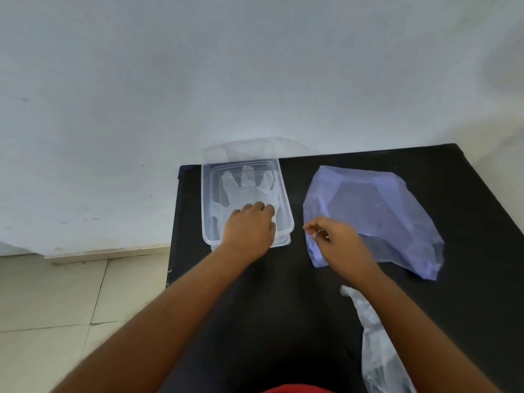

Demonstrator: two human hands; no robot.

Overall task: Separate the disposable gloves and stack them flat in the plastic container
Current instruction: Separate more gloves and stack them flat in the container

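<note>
A clear plastic container (209, 194) sits at the back left of a black table. A translucent disposable glove (243, 188) lies flat inside it, fingers pointing away from me. My left hand (249, 228) rests palm down on the glove's cuff end inside the container, fingers curled. My right hand (334, 239) hovers just right of the container, at the near left corner of a bluish plastic bag (374, 211), with thumb and fingers pinched together; whether it holds a thin film, I cannot tell. A bunch of crumpled clear gloves (380, 341) lies at the near right.
The container's clear lid (255, 148) stands behind it against the white wall. The black table (283, 293) ends just left of the container, with a tiled floor (56, 307) below. A red cloth (295, 390) shows at the bottom edge.
</note>
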